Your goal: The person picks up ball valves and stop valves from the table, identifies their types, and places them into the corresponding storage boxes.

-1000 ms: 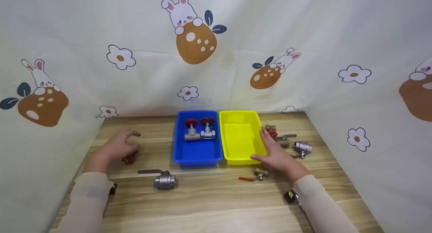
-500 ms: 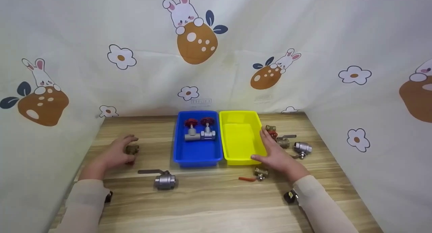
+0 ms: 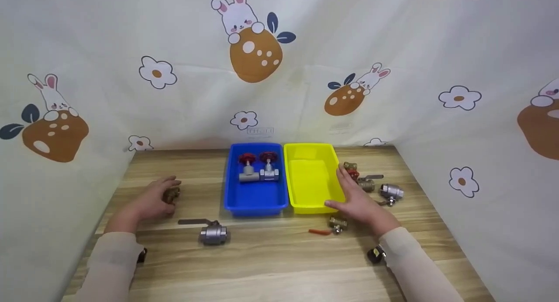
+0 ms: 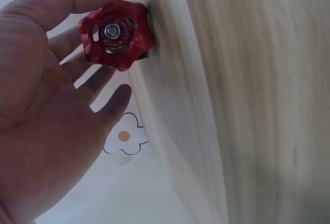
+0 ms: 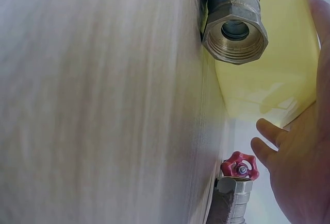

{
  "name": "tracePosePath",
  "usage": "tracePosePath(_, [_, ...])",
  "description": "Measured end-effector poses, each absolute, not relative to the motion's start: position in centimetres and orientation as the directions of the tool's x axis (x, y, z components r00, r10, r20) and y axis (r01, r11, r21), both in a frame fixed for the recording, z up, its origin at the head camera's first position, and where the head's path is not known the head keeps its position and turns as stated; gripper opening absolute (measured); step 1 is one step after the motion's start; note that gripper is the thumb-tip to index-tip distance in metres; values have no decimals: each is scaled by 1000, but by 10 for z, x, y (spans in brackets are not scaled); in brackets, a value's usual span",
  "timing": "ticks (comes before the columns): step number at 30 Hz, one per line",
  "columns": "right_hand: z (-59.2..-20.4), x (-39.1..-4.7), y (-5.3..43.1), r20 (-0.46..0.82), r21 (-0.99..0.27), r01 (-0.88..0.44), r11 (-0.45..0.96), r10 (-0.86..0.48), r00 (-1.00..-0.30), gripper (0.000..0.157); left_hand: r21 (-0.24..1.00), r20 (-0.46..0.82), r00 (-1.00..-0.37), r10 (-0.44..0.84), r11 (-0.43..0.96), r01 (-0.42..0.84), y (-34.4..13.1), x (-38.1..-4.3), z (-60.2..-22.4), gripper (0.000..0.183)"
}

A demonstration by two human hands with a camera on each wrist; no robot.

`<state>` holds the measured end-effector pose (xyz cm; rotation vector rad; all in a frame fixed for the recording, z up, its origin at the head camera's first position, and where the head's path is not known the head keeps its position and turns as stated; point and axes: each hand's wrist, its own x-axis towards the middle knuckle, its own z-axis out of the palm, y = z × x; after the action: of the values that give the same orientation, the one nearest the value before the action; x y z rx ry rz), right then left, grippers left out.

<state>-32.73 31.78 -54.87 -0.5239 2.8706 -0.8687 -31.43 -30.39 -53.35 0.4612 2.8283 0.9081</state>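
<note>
At the left of the table, my left hand (image 3: 150, 201) grips a brass gate valve (image 3: 171, 194) between thumb and fingers. Its red handwheel (image 4: 116, 36) faces the left wrist camera, with the thumb at its edge and the other fingers behind. My right hand (image 3: 360, 203) rests with fairly straight fingers along the right rim of a yellow tray (image 3: 312, 209). Beside it stands a blue tray (image 3: 256, 203) holding two red-wheeled valves (image 3: 249, 168). In the right wrist view, a brass ball valve (image 5: 235, 33) lies near the yellow wall.
A steel ball valve (image 3: 214, 235) with a long lever lies in front of the blue tray. Another ball valve with an orange handle (image 3: 337, 223) lies before the yellow one. More valves, including a steel one (image 3: 392, 190), lie right of my right hand. A patterned cloth surrounds the table.
My left hand has come down around the valve at the left, and its brass body now shows between the fingers where red showed before. My right hand has stayed in place.
</note>
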Motion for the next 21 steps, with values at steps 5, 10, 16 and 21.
tracePosePath(5, [-551,-329,319,24,-544,-317,777,-364,-931,117,587,-83,-943,322,781,215,-302,-315,-533,84])
tracePosePath(10, [-553,-330,319,38,-532,-335,778,-373,-927,117,606,-126,-939,319,774,182,-304,-313,-532,78])
tracePosePath(16, [-553,-329,318,33,-541,-322,777,-363,-931,116,625,-142,-939,315,764,162,-306,-314,-532,76])
tracePosePath(21, [-552,-328,318,29,-547,-317,775,-361,-932,116,621,-137,-943,303,768,156,-307,-315,-534,76])
